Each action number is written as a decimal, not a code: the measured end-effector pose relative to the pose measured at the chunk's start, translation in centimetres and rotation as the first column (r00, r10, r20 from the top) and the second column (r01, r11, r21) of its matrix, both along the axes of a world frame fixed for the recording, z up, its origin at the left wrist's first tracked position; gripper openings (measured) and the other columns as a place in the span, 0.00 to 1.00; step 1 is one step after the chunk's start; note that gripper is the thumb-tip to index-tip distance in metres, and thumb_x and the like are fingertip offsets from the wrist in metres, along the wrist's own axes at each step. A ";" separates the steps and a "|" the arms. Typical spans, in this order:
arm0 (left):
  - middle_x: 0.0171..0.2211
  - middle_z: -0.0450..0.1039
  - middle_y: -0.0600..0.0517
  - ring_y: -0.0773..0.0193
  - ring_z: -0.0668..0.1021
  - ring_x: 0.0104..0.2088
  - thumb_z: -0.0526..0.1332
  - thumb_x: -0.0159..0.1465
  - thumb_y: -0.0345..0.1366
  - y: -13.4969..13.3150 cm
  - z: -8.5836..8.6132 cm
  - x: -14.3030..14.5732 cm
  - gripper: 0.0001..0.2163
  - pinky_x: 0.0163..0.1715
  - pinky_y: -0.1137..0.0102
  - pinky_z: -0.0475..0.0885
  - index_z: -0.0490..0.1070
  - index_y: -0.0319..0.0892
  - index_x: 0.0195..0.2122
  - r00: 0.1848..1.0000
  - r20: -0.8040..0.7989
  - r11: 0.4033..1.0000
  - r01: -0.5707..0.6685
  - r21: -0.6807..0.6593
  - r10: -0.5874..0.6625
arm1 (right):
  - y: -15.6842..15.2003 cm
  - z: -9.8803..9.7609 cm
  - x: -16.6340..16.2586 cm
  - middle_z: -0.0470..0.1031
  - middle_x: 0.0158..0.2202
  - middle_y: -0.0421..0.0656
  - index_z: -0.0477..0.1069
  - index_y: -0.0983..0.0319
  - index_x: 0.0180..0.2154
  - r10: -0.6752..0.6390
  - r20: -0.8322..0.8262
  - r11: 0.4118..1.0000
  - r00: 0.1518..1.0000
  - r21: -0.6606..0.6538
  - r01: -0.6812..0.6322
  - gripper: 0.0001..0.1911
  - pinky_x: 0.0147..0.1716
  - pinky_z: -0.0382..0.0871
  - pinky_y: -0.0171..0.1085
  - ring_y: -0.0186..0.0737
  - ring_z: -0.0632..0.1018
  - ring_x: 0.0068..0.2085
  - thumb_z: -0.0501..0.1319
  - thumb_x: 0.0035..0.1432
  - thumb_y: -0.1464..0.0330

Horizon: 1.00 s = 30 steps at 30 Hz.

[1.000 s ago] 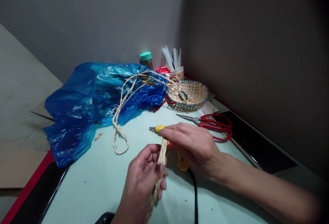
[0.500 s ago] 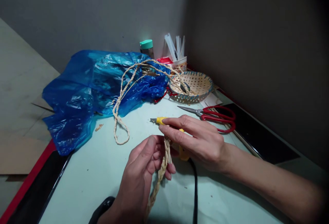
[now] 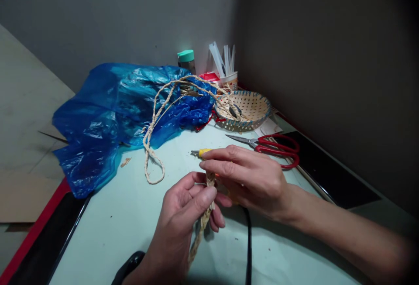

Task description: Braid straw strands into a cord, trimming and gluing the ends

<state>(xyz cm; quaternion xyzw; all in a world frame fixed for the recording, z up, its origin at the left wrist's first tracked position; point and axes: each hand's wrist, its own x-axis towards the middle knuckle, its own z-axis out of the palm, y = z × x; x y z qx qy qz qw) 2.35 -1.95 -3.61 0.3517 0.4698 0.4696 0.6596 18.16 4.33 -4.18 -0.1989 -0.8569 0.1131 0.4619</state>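
Note:
A flat braid of pale straw (image 3: pixel 204 219) runs up between my two hands over the table. My left hand (image 3: pixel 186 206) is closed on it, the thumb pressed on its front and the fingers curled behind. My right hand (image 3: pixel 250 176) is closed at the braid's upper end, with the index and middle fingers across it; its thumb is mostly hidden. Just behind the right fingers lies a yellow tool (image 3: pixel 204 152) with a dark metal tip, mostly covered by the hand. A black cord (image 3: pixel 249 241) comes out below that hand.
Red-handled scissors (image 3: pixel 278 147) lie beyond my right hand. Behind are a woven basket (image 3: pixel 253 106), a cup of clear sticks (image 3: pixel 231 80) and a green-lidded bottle (image 3: pixel 186 60). A blue plastic bag (image 3: pixel 98 110) covers the back left, with a thin braided cord (image 3: pixel 150 145) draped over it.
My left thumb has come down onto the front of the braid. The right hand has shifted slightly left, and the braid's top now shows its flat face.

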 end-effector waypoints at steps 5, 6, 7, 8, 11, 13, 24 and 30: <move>0.24 0.77 0.51 0.68 0.73 0.19 0.66 0.59 0.37 -0.1 0.2 0.5 0.07 0.19 0.74 0.68 0.71 0.40 0.32 0.968 -0.191 0.985 -0.152 0.079 0.164 | 0.0 1.1 -0.1 0.81 0.43 0.43 0.74 0.61 0.51 -0.062 -0.115 0.829 0.991 -0.559 -0.013 0.16 0.41 0.76 0.35 0.37 0.81 0.41 0.55 0.63 0.74; 0.23 0.76 0.52 0.69 0.72 0.18 0.66 0.58 0.37 -0.2 0.2 0.7 0.06 0.19 0.75 0.69 0.71 0.41 0.32 0.952 -0.236 0.979 -0.178 0.098 0.197 | 0.0 1.3 -0.2 0.81 0.43 0.42 0.74 0.60 0.51 -0.057 -0.113 0.762 0.992 -0.647 -0.030 0.15 0.40 0.76 0.34 0.38 0.81 0.41 0.57 0.64 0.70; 0.22 0.76 0.53 0.69 0.72 0.17 0.66 0.58 0.36 -0.2 0.3 0.8 0.06 0.19 0.75 0.69 0.71 0.41 0.31 0.935 -0.277 0.974 -0.197 0.113 0.221 | -0.1 1.5 -0.2 0.81 0.43 0.42 0.74 0.60 0.51 -0.034 -0.106 0.703 0.994 -0.709 -0.052 0.14 0.39 0.76 0.34 0.39 0.81 0.41 0.59 0.64 0.67; 0.22 0.76 0.53 0.69 0.73 0.18 0.66 0.57 0.36 -0.2 0.3 0.9 0.05 0.19 0.75 0.69 0.71 0.41 0.31 0.920 -0.312 0.970 -0.208 0.122 0.237 | -0.1 1.5 -0.3 0.81 0.43 0.43 0.75 0.60 0.49 -0.008 -0.093 0.659 0.996 -0.749 -0.064 0.14 0.37 0.76 0.33 0.40 0.81 0.41 0.61 0.63 0.65; 0.21 0.75 0.53 0.68 0.73 0.18 0.66 0.57 0.36 -0.3 0.4 1.0 0.05 0.19 0.75 0.70 0.73 0.41 0.31 0.884 -0.395 0.967 -0.209 0.148 0.251 | -0.1 1.4 -0.5 0.81 0.42 0.43 0.78 0.61 0.42 0.030 -0.073 0.616 0.997 -0.784 -0.076 0.11 0.34 0.73 0.32 0.41 0.80 0.40 0.63 0.61 0.62; 0.20 0.75 0.53 0.68 0.73 0.18 0.66 0.57 0.36 -0.4 0.4 1.1 0.05 0.19 0.75 0.71 0.74 0.41 0.32 0.873 -0.418 0.966 -0.204 0.156 0.252 | 0.0 1.1 -0.6 0.80 0.39 0.42 0.79 0.61 0.39 0.030 -0.122 0.580 0.992 -0.806 -0.117 0.10 0.32 0.72 0.31 0.38 0.79 0.37 0.63 0.62 0.62; 0.21 0.77 0.54 0.67 0.76 0.19 0.66 0.58 0.33 -0.2 0.2 0.9 0.03 0.20 0.75 0.71 0.76 0.41 0.33 0.899 -0.368 0.969 -0.189 0.160 0.236 | 0.0 0.9 -0.8 0.80 0.33 0.40 0.80 0.61 0.35 -0.047 -0.192 0.550 0.980 -0.824 -0.136 0.06 0.33 0.72 0.31 0.36 0.78 0.34 0.66 0.59 0.65; 0.32 0.80 0.46 0.62 0.79 0.25 0.57 0.66 0.46 0.3 0.0 -0.4 0.16 0.26 0.70 0.75 0.76 0.37 0.40 0.976 -0.199 0.996 -0.082 0.045 0.089 | 0.8 0.8 -0.5 0.79 0.31 0.40 0.79 0.62 0.36 -0.110 -0.292 0.470 0.950 -0.858 -0.209 0.08 0.31 0.71 0.30 0.34 0.78 0.31 0.67 0.58 0.63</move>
